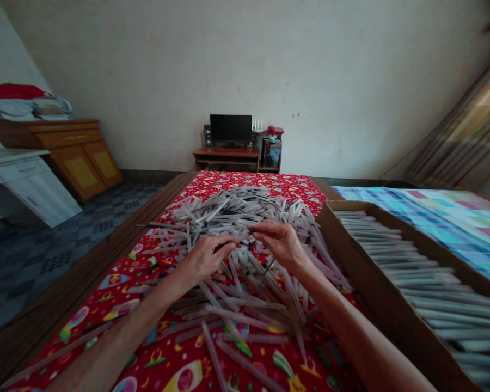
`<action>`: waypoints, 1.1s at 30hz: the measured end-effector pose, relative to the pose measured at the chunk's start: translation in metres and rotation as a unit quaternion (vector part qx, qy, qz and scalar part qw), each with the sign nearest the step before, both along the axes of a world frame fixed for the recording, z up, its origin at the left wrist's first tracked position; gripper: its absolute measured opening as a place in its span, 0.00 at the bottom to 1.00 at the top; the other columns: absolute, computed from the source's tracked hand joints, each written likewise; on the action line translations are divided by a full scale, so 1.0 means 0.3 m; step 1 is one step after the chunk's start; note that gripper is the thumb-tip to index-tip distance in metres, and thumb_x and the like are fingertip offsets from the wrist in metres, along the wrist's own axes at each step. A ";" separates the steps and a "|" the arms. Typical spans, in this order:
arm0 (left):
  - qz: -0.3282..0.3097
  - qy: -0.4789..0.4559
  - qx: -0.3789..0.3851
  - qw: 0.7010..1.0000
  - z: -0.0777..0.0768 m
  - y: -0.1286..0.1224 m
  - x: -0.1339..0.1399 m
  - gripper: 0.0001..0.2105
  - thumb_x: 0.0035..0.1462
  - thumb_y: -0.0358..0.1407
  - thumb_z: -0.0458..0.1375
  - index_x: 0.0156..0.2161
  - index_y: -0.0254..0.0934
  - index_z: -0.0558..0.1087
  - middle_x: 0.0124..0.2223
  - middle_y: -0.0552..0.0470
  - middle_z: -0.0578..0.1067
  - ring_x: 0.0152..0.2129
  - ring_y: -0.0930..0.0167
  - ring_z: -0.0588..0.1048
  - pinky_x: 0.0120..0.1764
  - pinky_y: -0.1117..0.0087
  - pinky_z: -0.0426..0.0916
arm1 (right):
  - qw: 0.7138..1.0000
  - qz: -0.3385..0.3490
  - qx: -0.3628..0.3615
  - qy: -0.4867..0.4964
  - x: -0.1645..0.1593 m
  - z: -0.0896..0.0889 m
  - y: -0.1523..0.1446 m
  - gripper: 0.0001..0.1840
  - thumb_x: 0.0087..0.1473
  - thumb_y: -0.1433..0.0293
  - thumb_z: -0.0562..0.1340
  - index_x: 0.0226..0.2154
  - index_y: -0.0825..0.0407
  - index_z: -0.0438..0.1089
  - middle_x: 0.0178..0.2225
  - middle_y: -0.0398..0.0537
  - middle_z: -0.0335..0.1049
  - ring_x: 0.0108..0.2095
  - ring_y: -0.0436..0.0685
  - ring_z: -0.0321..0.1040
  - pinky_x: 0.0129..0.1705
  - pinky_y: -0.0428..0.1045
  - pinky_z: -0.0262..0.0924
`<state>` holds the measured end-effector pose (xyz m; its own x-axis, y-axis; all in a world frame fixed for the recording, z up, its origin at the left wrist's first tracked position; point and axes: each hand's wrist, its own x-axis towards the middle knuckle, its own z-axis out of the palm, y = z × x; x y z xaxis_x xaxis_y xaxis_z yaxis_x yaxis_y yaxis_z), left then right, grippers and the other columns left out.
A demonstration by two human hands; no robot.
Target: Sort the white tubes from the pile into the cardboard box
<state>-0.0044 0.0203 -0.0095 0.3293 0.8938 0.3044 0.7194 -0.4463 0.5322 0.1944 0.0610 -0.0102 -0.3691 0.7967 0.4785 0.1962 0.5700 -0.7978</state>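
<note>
A large heap of translucent, whitish plastic tubes (245, 207) lies on a red patterned cloth (179, 375). Over its middle, my left hand (206, 258) is closed in a pinch, thumb against fingers. My right hand (281, 242) pinches too, a short distance to the right and a little higher. Between the two sets of fingertips a pale translucent tube (242, 237) seems to stretch, hard to separate from the heap behind. A small dark tip shows at my right fingertips. Several loose tubes (245, 365) lie nearer to me on the cloth.
To the right stands a long cardboard box (363, 277) with rows of similar tubes (428, 288). Beyond it is a checked bedcover (441, 218). A brown wooden edge (118, 245) borders the cloth at left. A desk (227, 153) with a monitor (231, 128) stands by the wall.
</note>
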 end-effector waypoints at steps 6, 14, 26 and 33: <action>-0.003 0.005 0.035 0.999 -0.012 0.000 0.003 0.12 0.58 0.35 0.49 0.40 0.35 0.75 0.33 0.49 0.78 0.29 0.70 0.75 0.33 0.73 0.66 | 0.994 -0.008 0.078 -0.082 0.008 0.036 -0.030 0.09 0.52 0.72 0.58 0.34 0.52 0.74 0.31 0.48 0.71 0.34 0.51 0.66 0.36 0.45 0.58; -0.007 0.014 0.097 0.995 -0.027 -0.003 0.011 0.10 0.57 0.32 0.51 0.39 0.34 0.75 0.37 0.46 0.78 0.32 0.68 0.76 0.36 0.71 0.68 | 0.950 -0.081 0.149 -0.264 0.001 0.036 -0.056 0.22 0.60 0.66 0.48 0.19 0.56 0.63 0.17 0.42 0.57 0.19 0.45 0.48 0.24 0.44 0.42; -0.021 0.023 0.075 0.997 -0.018 -0.010 0.013 0.11 0.58 0.33 0.49 0.39 0.35 0.74 0.35 0.47 0.79 0.31 0.68 0.76 0.35 0.73 0.67 | 0.984 0.005 0.021 -0.175 0.002 0.043 -0.054 0.25 0.59 0.60 0.49 0.19 0.56 0.68 0.16 0.43 0.64 0.18 0.46 0.58 0.25 0.41 0.51; -0.009 -0.001 0.108 0.994 -0.032 0.003 0.003 0.11 0.57 0.33 0.51 0.39 0.35 0.75 0.35 0.47 0.79 0.31 0.68 0.77 0.34 0.72 0.69 | 0.980 0.026 -0.085 -0.176 0.009 0.035 -0.051 0.36 0.61 0.54 0.39 0.23 0.57 0.72 0.20 0.48 0.69 0.21 0.49 0.64 0.28 0.44 0.57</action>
<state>-0.0035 0.0213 -0.0192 0.3434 0.8011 0.4902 0.7089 -0.5635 0.4242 0.1972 0.0456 0.0002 -0.5299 0.8297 0.1759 0.4505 0.4510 -0.7705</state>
